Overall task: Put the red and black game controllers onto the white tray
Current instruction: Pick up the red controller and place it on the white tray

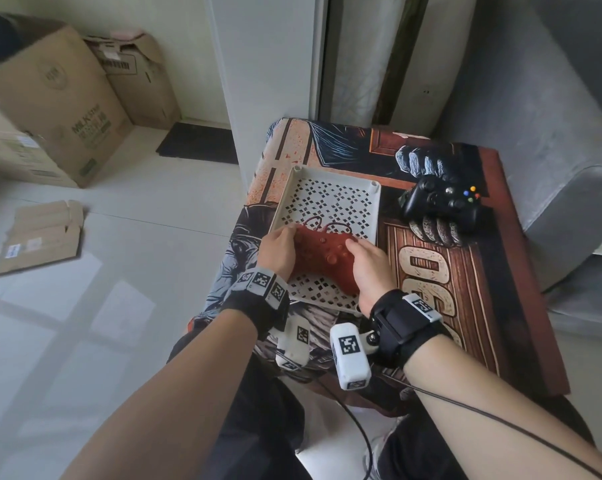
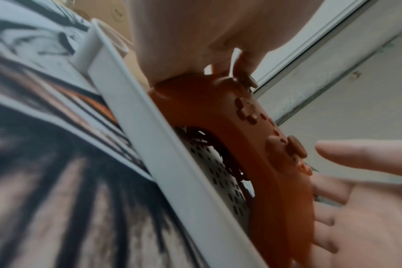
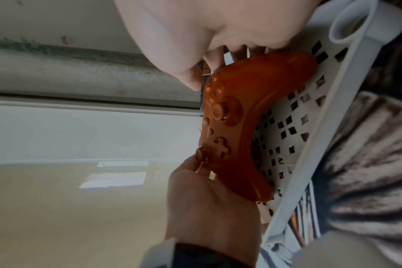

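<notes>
On printed table mat, white tray, red controller, pale floor

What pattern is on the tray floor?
White tray: floor perforated with small diamond-shaped holes in clusters. Head view shows it best.

The tray lies on the counter, near its left edge. One controller is in the near part of the tray, between the left hand and the right hand. The other controller lies on the counter, right of the tray. Boxes stand on the floor, far left.
</notes>
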The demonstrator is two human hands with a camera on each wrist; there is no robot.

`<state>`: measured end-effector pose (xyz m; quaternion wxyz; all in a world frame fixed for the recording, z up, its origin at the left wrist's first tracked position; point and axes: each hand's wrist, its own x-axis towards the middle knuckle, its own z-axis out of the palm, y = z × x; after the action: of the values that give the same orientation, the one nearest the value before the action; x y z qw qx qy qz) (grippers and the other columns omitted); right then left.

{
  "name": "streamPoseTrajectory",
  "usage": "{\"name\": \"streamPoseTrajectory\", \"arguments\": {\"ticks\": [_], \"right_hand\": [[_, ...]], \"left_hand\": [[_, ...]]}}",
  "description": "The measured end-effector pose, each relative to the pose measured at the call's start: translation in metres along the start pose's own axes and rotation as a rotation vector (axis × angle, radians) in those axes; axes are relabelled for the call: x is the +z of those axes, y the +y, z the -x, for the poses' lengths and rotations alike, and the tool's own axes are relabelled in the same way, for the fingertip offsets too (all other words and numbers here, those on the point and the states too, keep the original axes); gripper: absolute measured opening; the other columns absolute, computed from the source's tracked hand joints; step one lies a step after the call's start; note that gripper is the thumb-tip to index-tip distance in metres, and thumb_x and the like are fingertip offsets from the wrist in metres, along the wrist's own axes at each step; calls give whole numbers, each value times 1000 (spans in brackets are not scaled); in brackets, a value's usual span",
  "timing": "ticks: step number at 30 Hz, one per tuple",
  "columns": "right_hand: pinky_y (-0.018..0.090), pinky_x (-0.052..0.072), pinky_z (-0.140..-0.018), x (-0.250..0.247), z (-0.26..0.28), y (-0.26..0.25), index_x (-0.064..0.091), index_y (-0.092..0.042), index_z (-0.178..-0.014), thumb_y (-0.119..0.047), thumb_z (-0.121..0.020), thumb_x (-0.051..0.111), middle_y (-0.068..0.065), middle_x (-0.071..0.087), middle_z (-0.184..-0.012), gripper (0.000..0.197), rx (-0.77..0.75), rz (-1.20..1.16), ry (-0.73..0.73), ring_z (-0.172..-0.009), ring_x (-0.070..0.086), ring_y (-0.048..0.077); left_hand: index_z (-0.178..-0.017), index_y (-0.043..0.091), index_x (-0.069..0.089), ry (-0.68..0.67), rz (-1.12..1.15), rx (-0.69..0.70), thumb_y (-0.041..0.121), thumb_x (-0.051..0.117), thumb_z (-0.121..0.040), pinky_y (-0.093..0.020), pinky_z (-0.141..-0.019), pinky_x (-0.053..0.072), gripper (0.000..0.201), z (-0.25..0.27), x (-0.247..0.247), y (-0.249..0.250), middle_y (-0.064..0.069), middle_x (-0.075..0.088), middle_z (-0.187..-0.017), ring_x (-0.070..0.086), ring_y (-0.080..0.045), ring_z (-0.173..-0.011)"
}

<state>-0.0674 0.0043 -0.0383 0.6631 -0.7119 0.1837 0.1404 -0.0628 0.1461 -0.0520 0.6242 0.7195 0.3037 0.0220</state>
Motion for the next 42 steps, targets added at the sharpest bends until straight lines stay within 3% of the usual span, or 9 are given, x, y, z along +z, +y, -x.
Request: {"name": "streamPoseTrajectory", "arguments": {"ticks": [5,7,10,13,21,26,31,36,42], "right_hand": [[35,51,-88,4,-1,-2,66,-23,-81,-27,-97,54,4,71,-97,21,33,-6,-31,-101,65,25],[36,47,-93,5,-4,0,69,-19,-97,-27,-97,54,4,69,-106,17,38,-35,-48,-107,63,25],[34,40,-93,5,-3,1,60,-14,-131,-27,-99,53,0,62,-119,36,39,-71,-52,-111,57,20],[33,38,-99,4,-1,2,55,-17,-138,-29,-99,53,2,59,-134,41,42,-83,-55,-122,54,21],[30,41,-106,-29,3,-3,59,-7,-135,-11,-95,55,6,61,-139,40,-142,-52,103,-125,55,16],[43,35,-116,-41,0,10,45,-9,-145,-23,-84,62,10,51,-150,65,-16,-114,38,-135,48,21],[44,39,-114,-54,-8,22,46,-5,-144,-12,-92,53,13,56,-144,52,49,-186,2,-130,54,25],[46,40,-113,-69,-14,27,51,-7,-140,-16,-86,57,11,58,-143,55,41,-168,-1,-129,56,24],[33,47,-99,-78,-12,22,48,-4,-141,-9,-96,52,11,58,-141,46,63,-184,-45,-121,59,21]], "left_hand": [[-92,15,67,26,8,29,23,44,-96,-20,-77,46,24,-1,0,5,-10,64,-101,56,-20,-88],[-102,7,70,17,4,69,20,43,-96,-7,-61,45,30,-6,-3,10,-10,63,-100,58,-15,-79],[-115,5,66,-18,-16,79,17,40,-98,-12,-77,45,33,-11,-5,12,-18,65,-116,62,-29,-106],[-112,9,69,-19,-48,108,17,38,-98,-1,-57,38,35,-6,-5,10,-8,62,-103,57,-20,-96],[-113,16,70,177,-58,173,25,51,-91,-29,-89,49,30,-3,-33,5,-2,69,-107,62,-19,-97],[-103,5,69,75,-114,46,30,44,-96,-21,-59,37,36,-3,-33,-5,-10,62,-87,54,-23,-78],[-114,-1,62,-8,-164,80,31,41,-99,-14,-57,38,41,3,-25,-7,-26,64,-112,56,-30,-91],[-118,0,60,-6,-192,66,33,39,-99,-39,-93,47,44,17,-15,-6,-25,62,-125,57,-40,-113],[-108,2,61,-14,-286,100,27,36,-100,-26,-73,46,36,25,-12,-4,-21,64,-113,58,-33,-95]]}}
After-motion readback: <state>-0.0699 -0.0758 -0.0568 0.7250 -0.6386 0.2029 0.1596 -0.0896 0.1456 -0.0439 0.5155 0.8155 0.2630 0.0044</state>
